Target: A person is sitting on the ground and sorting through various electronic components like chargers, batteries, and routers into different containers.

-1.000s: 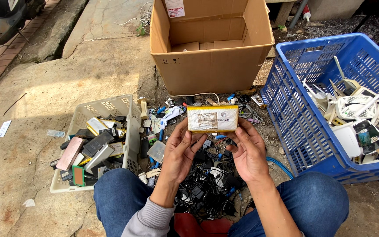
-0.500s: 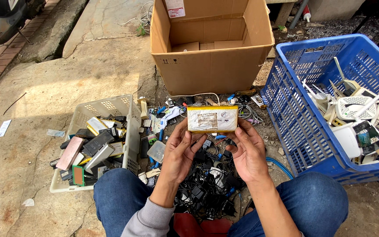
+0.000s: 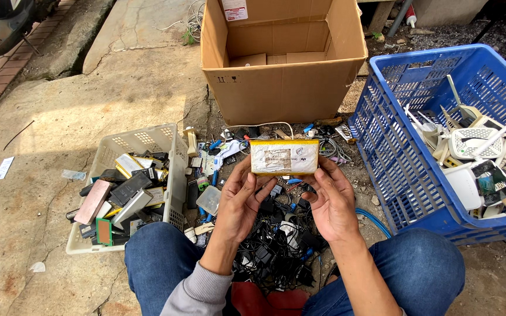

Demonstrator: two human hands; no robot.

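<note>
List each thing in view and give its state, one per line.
Left hand: gripping the pack's left end.
Right hand: gripping its right end.
Flat yellow-edged pack: held level above the cable pile.
Cardboard box: open, upright, nearly empty.
Blue crate: upright, holding white routers.
White basket: holding flat devices.
Black cable pile: tangled on the ground.

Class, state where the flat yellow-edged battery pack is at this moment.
In the head view the battery pack sits mid-frame, held between the left hand and right hand, above the cable pile, before the cardboard box.
</note>
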